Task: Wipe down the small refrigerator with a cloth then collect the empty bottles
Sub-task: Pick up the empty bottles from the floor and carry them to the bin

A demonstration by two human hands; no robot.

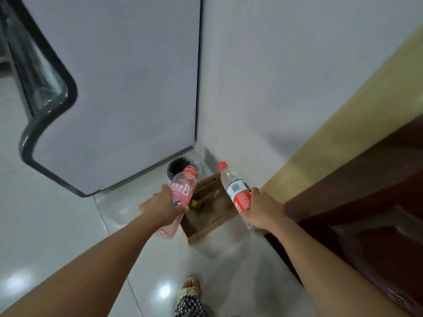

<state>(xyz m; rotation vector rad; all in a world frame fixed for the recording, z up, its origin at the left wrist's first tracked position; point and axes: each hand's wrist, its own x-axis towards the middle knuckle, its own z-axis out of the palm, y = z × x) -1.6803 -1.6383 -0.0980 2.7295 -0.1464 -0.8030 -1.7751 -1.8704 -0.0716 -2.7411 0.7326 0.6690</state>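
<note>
Left hand: the left hand is closed around the lower body of a pink-tinted clear plastic bottle with a pink label and reddish cap; the bottle tilts up and away from the person.
Right hand: the right hand is closed around the lower half of a clear plastic water bottle with a red-and-white label and red cap, cap uppermost and leaning left.
Refrigerator: the pale grey, dark-trimmed small refrigerator stands at the left, its base on the tiled floor.
Receptacles: a shallow brown cardboard box sits on the floor below and between the two bottles, against the corner where the wall meets the dark wooden door; a dark, bag-lined round bin stands just beyond it.
Box contents: small items lie inside, too blurred to identify.
Stage (judged): wiping appears finished; bottle collection is under way.
Risk (judged): light, smooth bottles released from height may bounce off the low box wall and roll across the glossy floor.
Risk (judged): a foot in a sandal is near, so a stray bottle could become a trip hazard.
</note>
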